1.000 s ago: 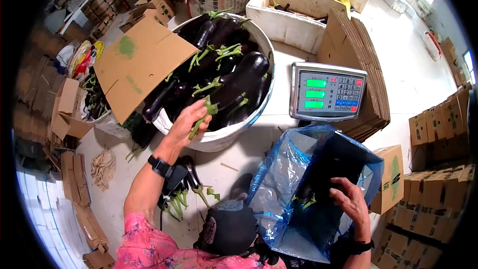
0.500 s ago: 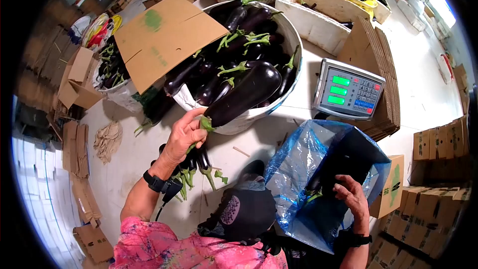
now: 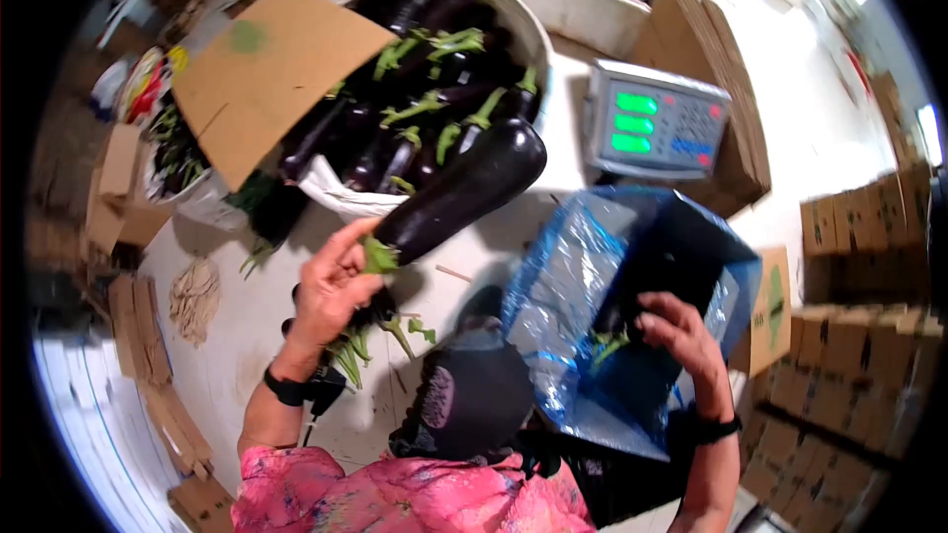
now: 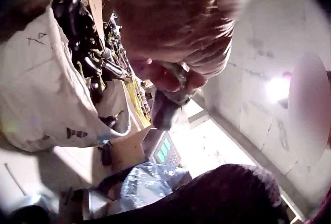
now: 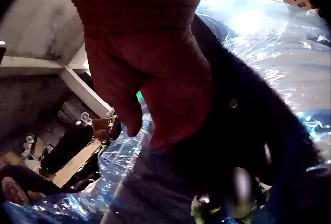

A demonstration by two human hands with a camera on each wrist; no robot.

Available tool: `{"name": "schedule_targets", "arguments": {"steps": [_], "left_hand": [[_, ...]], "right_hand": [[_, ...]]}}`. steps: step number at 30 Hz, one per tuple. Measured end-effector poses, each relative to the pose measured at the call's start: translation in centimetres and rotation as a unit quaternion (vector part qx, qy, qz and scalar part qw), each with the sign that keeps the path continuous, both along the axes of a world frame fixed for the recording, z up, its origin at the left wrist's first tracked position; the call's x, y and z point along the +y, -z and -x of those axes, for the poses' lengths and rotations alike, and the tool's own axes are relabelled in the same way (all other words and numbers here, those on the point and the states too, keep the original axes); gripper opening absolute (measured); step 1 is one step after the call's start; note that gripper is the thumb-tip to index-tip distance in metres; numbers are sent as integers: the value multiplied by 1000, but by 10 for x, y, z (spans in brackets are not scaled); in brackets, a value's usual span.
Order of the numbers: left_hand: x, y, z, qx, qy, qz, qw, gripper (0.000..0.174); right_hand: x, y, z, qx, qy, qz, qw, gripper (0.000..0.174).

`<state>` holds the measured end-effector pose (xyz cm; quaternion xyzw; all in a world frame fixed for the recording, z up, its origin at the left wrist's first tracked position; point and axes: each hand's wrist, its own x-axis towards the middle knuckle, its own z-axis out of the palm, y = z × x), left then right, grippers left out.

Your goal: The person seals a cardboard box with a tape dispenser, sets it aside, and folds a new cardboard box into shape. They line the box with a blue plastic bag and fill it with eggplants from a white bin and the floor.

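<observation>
My left hand [image 3: 334,281] pinches a large dark eggplant [image 3: 464,192] at its green stem end, its rounded end pointing up and right, just past the near rim of the white tub [image 3: 341,192] heaped with eggplants. In the left wrist view the hand [image 4: 170,33] covers most of this eggplant [image 4: 164,111]. Over a box lined with a blue plastic bag [image 3: 563,296], my right hand [image 3: 683,336] hangs with loosely bent fingers and nothing in them. Eggplants [image 5: 242,190] lie inside the bag below it, mostly in shadow.
A digital scale display [image 3: 657,120] with green readouts stands behind the bag, before a stack of flattened cardboard [image 3: 736,89]. A cardboard sheet [image 3: 281,79] lies across the tub's left side. Loose eggplant stems [image 3: 346,360] show on the floor near my left forearm. Packed cartons [image 3: 839,365] stand at right.
My left hand has drawn the eggplant out of the tub by its stem, toward me and slightly left. The right hand stays over the bag. The head view has shifted.
</observation>
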<state>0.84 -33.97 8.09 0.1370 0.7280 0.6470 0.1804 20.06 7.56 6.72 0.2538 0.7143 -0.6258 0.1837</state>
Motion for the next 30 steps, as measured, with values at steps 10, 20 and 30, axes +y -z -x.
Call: {"name": "schedule_targets", "arguments": {"steps": [10,20,30], "left_hand": [[107,-64,40,34,478,32,877,55],[229,-30,19,239,576,-35,781,42],[214,19,25,110,382,62,915,29]], "right_hand": [[-32,-75,13,52,98,273,956,63],[-67,-85,-69,-58,126,299,944,75],[-33,-41,-94,-65,328,210,919,59]]}}
